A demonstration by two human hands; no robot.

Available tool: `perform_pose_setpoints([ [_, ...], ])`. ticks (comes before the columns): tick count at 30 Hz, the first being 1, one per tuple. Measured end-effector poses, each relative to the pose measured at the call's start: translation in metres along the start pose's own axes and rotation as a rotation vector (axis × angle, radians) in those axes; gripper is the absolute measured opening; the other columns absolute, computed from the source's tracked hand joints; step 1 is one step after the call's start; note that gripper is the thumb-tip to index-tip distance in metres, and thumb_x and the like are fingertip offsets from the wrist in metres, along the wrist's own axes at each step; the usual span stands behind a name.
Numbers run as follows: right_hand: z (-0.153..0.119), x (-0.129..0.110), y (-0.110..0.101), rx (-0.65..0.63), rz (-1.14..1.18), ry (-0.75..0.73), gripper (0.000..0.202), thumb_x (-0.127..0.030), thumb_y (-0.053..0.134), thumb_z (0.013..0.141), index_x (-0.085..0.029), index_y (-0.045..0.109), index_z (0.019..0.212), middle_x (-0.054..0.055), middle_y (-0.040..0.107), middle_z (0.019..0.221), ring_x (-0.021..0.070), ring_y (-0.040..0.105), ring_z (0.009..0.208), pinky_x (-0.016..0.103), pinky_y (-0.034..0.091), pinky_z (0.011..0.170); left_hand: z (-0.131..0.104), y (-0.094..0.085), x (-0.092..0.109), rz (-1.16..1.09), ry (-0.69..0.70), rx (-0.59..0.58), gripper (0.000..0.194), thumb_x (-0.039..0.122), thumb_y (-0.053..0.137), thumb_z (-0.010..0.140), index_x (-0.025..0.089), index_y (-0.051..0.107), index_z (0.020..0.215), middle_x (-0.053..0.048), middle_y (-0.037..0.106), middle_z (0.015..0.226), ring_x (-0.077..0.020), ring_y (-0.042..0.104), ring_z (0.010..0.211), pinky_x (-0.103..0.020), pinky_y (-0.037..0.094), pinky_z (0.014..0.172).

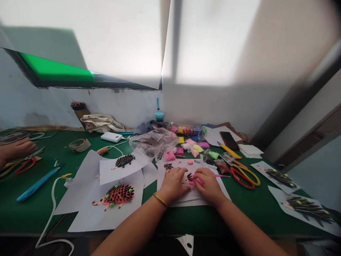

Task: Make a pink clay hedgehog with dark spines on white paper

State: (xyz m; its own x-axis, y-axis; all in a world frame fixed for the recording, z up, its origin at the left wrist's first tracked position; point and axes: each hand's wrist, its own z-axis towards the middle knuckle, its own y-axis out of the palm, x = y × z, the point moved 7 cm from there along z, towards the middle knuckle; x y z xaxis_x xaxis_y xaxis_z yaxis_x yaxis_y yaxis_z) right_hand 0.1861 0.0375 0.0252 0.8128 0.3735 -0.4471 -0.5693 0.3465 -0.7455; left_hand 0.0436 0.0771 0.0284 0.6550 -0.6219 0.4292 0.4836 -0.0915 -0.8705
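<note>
A white sheet (221, 190) lies in front of me, bearing a small pink hedgehog figure (188, 179) with a few dark spines. My left hand (175, 183) rests on the sheet at the figure's left, fingers apart, with a gold bangle at the wrist. At the figure's right side is my right hand (207, 185), its fingers bent together over the pink body; whatever they pinch is hidden. A pink pointed tool (222, 175) sticks out to the right behind that hand. Dark clay pieces (168, 166) and an orange-pink lump (190, 162) sit at the sheet's top.
Coloured clay packets (180, 152) and a plastic bag (154, 142) lie beyond the sheet. Red-yellow scissors (243, 176), a phone (229, 140) and hedgehog pictures (306, 208) are to the right. Left are more pictures (117, 197), a blue cutter (39, 185), a cable and another person's hand (21, 147).
</note>
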Motion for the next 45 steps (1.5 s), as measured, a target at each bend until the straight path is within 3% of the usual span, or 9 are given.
perform_pose_setpoints([
  [5,0.0004,-0.0026,0.002,-0.015,-0.057,0.011,0.011,-0.021,0.057,0.081,-0.024,0.068,0.08,0.005,0.063,0.096,0.023,0.054,0.095,0.038,0.039,0.083,0.0004,0.0054,-0.0032,0.032,-0.018,-0.05,0.064,0.044,0.075,0.069,0.027,0.05,0.124,-0.006,0.059,0.12,-0.0273,0.051,0.113,-0.041,0.031,0.099],
  [13,0.0018,-0.0067,0.0024,-0.022,-0.086,0.019,0.008,-0.02,0.058,0.08,-0.023,0.065,0.079,0.004,0.063,0.095,0.0223,0.053,0.094,0.038,0.037,0.084,0.0008,0.0064,-0.0045,0.064,-0.007,-0.035,0.048,0.045,0.077,0.066,0.024,0.058,0.104,-0.005,0.061,0.109,-0.0261,0.053,0.106,-0.038,0.033,0.093],
  [24,0.0009,-0.008,0.0052,-0.015,-0.129,-0.013,0.009,-0.02,0.057,0.082,-0.022,0.064,0.078,0.005,0.062,0.094,0.0215,0.052,0.093,0.037,0.036,0.082,0.0,0.0022,0.0004,0.073,0.022,-0.051,0.035,0.043,0.077,0.067,0.025,0.063,0.093,-0.003,0.061,0.107,-0.0248,0.054,0.105,-0.039,0.033,0.091],
  [36,0.0007,-0.0016,0.0075,-0.02,-0.112,0.024,0.005,-0.019,0.061,0.077,-0.023,0.064,0.077,0.003,0.063,0.094,0.022,0.053,0.095,0.037,0.036,0.083,-0.0018,-0.0001,0.0035,0.079,0.065,-0.029,0.032,0.042,0.077,0.069,0.024,0.064,0.092,-0.004,0.063,0.104,-0.0246,0.056,0.102,-0.039,0.033,0.094],
  [45,0.0004,-0.0047,0.0048,-0.011,-0.092,0.015,0.01,-0.017,0.058,0.08,-0.023,0.067,0.08,0.004,0.063,0.097,0.0217,0.053,0.095,0.037,0.035,0.084,-0.0066,0.0001,0.0043,0.004,0.13,-0.012,0.02,0.033,0.069,0.078,0.028,0.07,0.097,0.0,0.069,0.102,-0.0204,0.061,0.097,-0.048,0.016,0.111],
])
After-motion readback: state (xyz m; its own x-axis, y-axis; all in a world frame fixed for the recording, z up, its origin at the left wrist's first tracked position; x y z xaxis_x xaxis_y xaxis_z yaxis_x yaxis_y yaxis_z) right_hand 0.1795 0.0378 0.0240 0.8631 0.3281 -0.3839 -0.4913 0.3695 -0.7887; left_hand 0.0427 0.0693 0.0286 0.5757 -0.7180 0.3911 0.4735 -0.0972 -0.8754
